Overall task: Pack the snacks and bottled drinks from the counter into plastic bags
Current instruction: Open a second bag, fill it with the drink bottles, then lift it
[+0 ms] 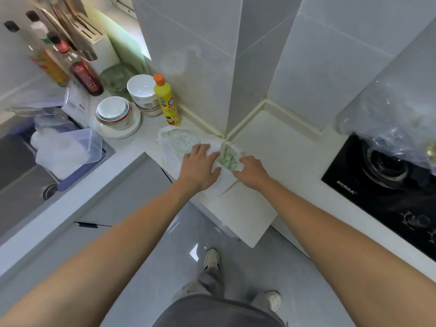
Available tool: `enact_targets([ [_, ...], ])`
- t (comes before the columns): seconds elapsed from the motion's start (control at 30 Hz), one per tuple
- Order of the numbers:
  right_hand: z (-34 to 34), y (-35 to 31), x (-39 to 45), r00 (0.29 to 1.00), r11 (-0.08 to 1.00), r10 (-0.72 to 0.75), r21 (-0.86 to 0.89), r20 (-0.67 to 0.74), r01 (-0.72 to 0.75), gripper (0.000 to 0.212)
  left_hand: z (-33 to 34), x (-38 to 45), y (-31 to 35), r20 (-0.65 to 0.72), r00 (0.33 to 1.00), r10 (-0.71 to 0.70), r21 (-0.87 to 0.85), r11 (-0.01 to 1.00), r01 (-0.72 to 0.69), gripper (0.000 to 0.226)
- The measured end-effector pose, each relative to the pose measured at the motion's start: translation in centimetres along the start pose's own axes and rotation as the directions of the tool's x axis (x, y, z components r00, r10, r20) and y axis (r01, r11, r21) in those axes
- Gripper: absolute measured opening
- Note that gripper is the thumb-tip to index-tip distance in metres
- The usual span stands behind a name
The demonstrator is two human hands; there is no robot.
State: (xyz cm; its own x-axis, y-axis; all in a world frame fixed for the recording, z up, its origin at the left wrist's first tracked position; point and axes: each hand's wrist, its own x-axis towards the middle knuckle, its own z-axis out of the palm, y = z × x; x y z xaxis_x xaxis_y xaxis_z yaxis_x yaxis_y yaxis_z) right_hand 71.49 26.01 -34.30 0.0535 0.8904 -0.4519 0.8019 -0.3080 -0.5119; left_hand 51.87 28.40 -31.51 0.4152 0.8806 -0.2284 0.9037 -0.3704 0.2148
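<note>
A white-and-green bag (179, 142) is laid flat on the counter (278, 147), at 12 o'clock from the person. It is pinned by the flat left hand (200, 166) while its edge is pinched by the right hand (250, 171) (likely to open its mouth).

We find the plastic bag (186, 142) lying flat on the counter (278, 149) at the wall corner. Behind it to the left stands a bottle (166, 100), with stacked bowls (115, 114) further left. The sink (35, 171) lies far left, the stove (387, 175) far right.
</note>
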Motion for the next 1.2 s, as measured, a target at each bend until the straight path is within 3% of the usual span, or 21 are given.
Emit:
enact_targets([
  [0.13, -0.5, 1.1, -0.6, 0.984, 0.981, 0.073, 0.192, -0.162, -0.041, 0.051, 0.4, 0.4, -1.3, -0.105, 0.993, -0.05, 0.002, 0.999, 0.05, 0.048],
  [0.27, -1.8, 3.1, -2.2, 0.912, 0.955, 0.158, 0.293, -0.378, -0.044, 0.04, 0.1, -0.1, -2.3, -0.254, 0.965, -0.07, -0.074, 0.996, 0.053, 0.049],
  [0.37, -3.2, 4.4, -3.9, 0.846, 0.942, 0.193, 0.334, -0.498, -0.019, 0.034, -0.5, -0.2, -1.5, -0.288, 0.955, -0.069, -0.109, 0.993, 0.039, 0.06],
  [0.47, -4.7, 6.0, -5.8, 0.795, 0.94, 0.208, 0.341, -0.569, -0.002, 0.018, -0.4, 0.2, 0.1, -0.257, 0.966, -0.022, -0.096, 0.995, -0.003, 0.051],
  [0.7, -7.7, 11.0, -10.5, 0.834, 0.971, 0.134, 0.239, -0.535, -0.003, 0.059, 1.0, 0.6, 6.6, -0.044, 0.987, 0.155, -0.15, 0.976, -0.16, 0.014],
  [0.87, -10.4, 16.5, -12.6, 0.832, 0.973, 0.157, 0.227, -0.532, -0.038, 0.07, 3.5, 0.9, 12.0, 0.181, 0.902, 0.391, -0.358, 0.881, -0.31, 0.05],
  [1.03, -13.3, 21.3, -13.1, 0.846, 0.982, 0.128, 0.184, -0.517, -0.036, 0.075, 5.7, 1.8, 18.0, 0.231, 0.913, 0.335, -0.453, 0.868, -0.204, 0.073],
  [1.17, -12.7, 23.2, -14.0, 0.767, 1.0, 0.002, -0.002, -0.642, -0.004, 0.052, 6.7, 2.0, 21.2, 0.207, 0.909, 0.362, -0.491, 0.842, -0.224, 0.087],
  [1.2, -12.1, 23.3, -14.2, 0.778, 1.0, -0.023, -0.008, -0.627, 0.024, 0.044, 6.7, 2.0, 21.9, 0.163, 0.912, 0.376, -0.46, 0.847, -0.267, 0.088],
])
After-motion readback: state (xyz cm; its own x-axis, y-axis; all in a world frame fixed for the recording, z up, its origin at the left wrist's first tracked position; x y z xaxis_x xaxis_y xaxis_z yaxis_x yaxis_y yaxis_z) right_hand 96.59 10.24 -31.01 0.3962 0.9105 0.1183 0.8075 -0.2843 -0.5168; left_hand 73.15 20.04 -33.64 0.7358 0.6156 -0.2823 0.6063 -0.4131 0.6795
